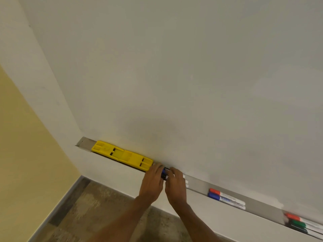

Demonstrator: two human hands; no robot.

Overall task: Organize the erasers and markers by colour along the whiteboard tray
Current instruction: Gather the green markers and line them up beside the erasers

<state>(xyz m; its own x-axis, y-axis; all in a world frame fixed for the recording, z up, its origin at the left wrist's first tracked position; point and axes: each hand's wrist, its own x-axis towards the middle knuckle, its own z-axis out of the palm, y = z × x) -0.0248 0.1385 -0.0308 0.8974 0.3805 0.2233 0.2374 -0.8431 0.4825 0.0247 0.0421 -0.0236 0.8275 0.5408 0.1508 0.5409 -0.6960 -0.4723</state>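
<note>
Both hands meet on a bundle of markers in the whiteboard tray, just right of the yellow eraser.

The left hand [152, 182] and right hand [175, 186] close from either side on a small group of markers [165, 172] — dark blue caps show between the fingers, white barrel ends poke out to the right of the right hand. The yellow eraser [122, 155] lies flat at the left end of the tray [197, 183], its right end just beside the left hand. Further right in the tray, a red marker [225, 195] and a blue marker [225, 199] lie side by side, well apart from the hands. At the frame's right edge sits another cluster — a red-capped marker [295, 217], a green-capped marker [300, 224] and a darker one below, too blurred to tell its colour.
</note>
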